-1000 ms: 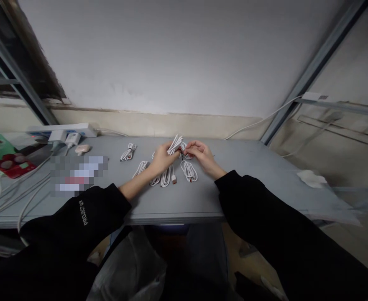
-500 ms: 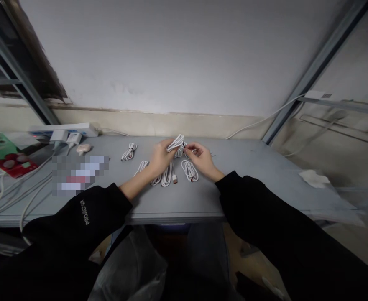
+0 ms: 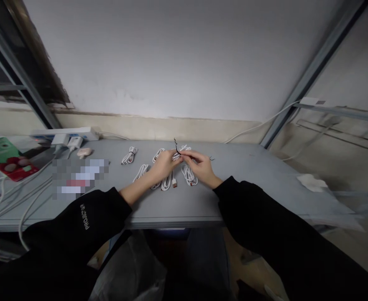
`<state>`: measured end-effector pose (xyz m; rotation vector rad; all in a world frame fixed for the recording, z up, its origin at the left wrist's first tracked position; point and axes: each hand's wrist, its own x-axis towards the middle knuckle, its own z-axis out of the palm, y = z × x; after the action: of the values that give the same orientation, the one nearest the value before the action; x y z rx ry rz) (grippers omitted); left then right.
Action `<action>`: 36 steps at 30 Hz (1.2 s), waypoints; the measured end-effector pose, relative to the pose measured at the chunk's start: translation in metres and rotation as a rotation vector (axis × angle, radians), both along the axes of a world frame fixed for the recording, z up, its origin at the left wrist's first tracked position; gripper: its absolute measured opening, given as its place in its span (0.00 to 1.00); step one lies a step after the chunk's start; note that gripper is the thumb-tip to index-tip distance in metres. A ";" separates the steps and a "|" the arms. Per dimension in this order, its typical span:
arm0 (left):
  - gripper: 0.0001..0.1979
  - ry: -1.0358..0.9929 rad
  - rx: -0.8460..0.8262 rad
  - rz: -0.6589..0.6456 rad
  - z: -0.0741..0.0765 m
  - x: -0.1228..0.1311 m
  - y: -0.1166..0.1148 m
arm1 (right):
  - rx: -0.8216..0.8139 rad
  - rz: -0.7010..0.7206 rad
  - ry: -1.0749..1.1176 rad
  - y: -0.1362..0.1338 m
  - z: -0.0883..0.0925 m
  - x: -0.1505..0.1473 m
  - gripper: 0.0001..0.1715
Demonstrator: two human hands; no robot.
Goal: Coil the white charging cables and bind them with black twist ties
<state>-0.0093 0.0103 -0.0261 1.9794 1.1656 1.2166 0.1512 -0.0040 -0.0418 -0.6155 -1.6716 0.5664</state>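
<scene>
My left hand (image 3: 165,164) and my right hand (image 3: 201,166) meet above the middle of the grey desk, fingertips pinched together. Between them is a thin black twist tie (image 3: 177,147), its kinked end pointing up. A white cable bundle (image 3: 177,156) shows at my left fingers, partly hidden. Coiled white cables lie around the hands: one bundle with a black tie (image 3: 129,155) to the left, another (image 3: 140,172) by my left wrist, one (image 3: 189,174) below my right hand, and one with a USB plug (image 3: 174,182) nearer the front edge.
A white power strip (image 3: 91,133) with chargers stands at the back left, near a pale pink case (image 3: 84,152) and a green and red box (image 3: 6,159). Loose cables run down the left side. White crumpled material (image 3: 312,182) lies far right. Metal posts frame the desk.
The white bundle my left hand held up has dropped lower and turned. My right fingers have closed in on my left ones, and the black tie now sticks up between them.
</scene>
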 end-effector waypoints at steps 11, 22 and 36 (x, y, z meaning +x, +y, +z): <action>0.11 -0.030 -0.010 -0.146 0.004 0.003 -0.004 | -0.133 0.089 0.047 0.012 -0.005 0.005 0.22; 0.21 -0.149 -0.046 -0.128 0.010 0.005 -0.009 | -0.249 0.105 0.166 0.015 -0.007 0.004 0.34; 0.16 -0.282 -0.124 -0.245 0.011 0.002 -0.010 | -0.295 0.029 0.269 0.030 -0.005 0.014 0.23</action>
<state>-0.0076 0.0004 -0.0147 1.7332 0.8125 1.2156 0.1654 0.0258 -0.0472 -0.6932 -1.3562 0.8872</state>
